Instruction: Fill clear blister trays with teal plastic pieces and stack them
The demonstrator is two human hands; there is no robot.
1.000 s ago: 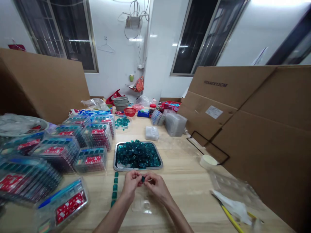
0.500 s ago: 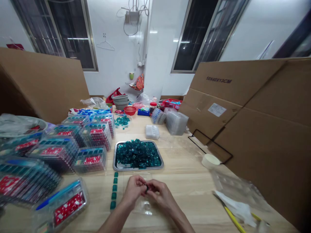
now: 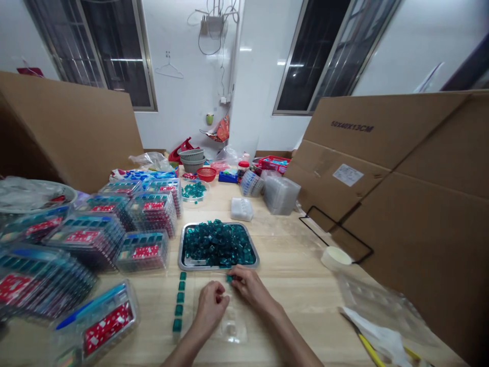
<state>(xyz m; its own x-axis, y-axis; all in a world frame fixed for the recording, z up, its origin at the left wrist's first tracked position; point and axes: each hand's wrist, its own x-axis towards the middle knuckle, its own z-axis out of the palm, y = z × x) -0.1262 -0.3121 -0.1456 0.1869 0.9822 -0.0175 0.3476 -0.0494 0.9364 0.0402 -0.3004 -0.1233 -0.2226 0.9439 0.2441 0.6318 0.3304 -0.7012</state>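
The left fingers curl inward; the right fingers pinch slightly farther forward.

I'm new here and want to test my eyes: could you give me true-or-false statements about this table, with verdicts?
1. The right hand touches a teal piece. True.
2. The teal heap lies in a red basket. False: the teal heap lies in a metal tray.
3. Five teal pieces form a row left of the left hand. True.
4. A pale roll lies between the hands. False: the pale roll lies right of both hands.
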